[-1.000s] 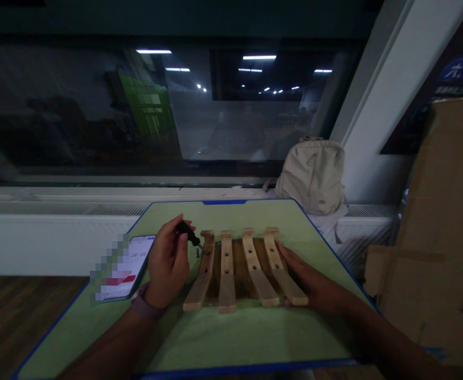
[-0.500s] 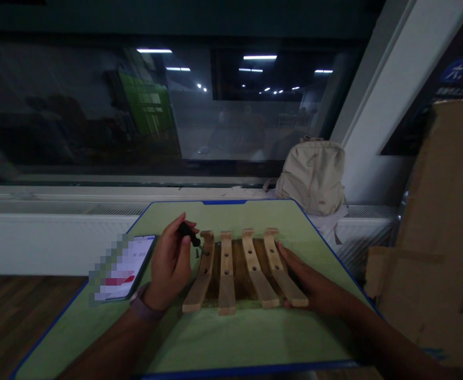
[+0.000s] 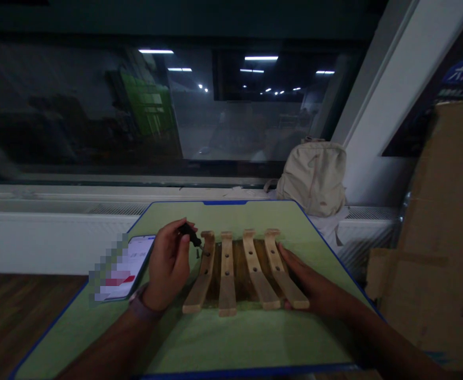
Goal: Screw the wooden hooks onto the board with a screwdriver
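A black-handled screwdriver point(image 3: 190, 233) is in my left hand point(image 3: 171, 261), fingers closed around the handle. Its tip points down at the upper hole of the leftmost wooden leg point(image 3: 200, 287). A small dark screw point(image 3: 198, 254) shows just left of that leg. Several curved wooden legs lie side by side across a brown, shiny board point(image 3: 239, 269), each with two dark holes. My right hand point(image 3: 305, 279) grips the right edge of this wooden piece, beside the rightmost leg point(image 3: 285, 274); part of its fingers is hidden behind the wood.
The green folding table point(image 3: 255, 338) has a blue edge. A phone point(image 3: 131, 266) with a lit screen lies at its left. Behind stand a beige backpack point(image 3: 312, 177) and a window sill; a large cardboard sheet point(image 3: 437, 237) leans at the right.
My left hand has tilted very slightly, with the screwdriver still at the same hole. The right hand and the wooden piece stay in place.
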{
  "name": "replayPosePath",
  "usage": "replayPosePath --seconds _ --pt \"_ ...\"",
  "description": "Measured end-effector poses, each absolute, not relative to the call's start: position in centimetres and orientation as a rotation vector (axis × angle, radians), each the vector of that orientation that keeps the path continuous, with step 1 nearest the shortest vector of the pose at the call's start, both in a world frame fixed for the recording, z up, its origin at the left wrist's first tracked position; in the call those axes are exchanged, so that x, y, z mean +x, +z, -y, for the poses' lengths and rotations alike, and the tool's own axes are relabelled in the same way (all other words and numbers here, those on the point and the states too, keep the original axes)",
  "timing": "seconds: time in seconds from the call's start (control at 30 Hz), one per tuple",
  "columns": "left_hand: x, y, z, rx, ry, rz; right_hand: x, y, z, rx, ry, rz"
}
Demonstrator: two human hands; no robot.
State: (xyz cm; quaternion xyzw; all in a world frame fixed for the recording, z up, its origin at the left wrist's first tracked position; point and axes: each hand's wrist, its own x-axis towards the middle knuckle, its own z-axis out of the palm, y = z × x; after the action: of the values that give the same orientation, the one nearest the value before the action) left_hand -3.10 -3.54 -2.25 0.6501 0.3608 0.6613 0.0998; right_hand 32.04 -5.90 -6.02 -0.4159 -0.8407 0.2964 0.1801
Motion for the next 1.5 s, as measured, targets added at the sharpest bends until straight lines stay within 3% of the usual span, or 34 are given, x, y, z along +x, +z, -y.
replayPosePath --seconds 0.67,1.5 --pt "-3.83 -1.77 3.76 2.166 2.001 -1.216 32.14 -5.93 5.99 -1.198 0.86 2.372" --pt "-3.54 -1.65 3.88 2.052 1.939 -1.182 31.95 -5.73 6.1 -1.176 0.851 2.363"
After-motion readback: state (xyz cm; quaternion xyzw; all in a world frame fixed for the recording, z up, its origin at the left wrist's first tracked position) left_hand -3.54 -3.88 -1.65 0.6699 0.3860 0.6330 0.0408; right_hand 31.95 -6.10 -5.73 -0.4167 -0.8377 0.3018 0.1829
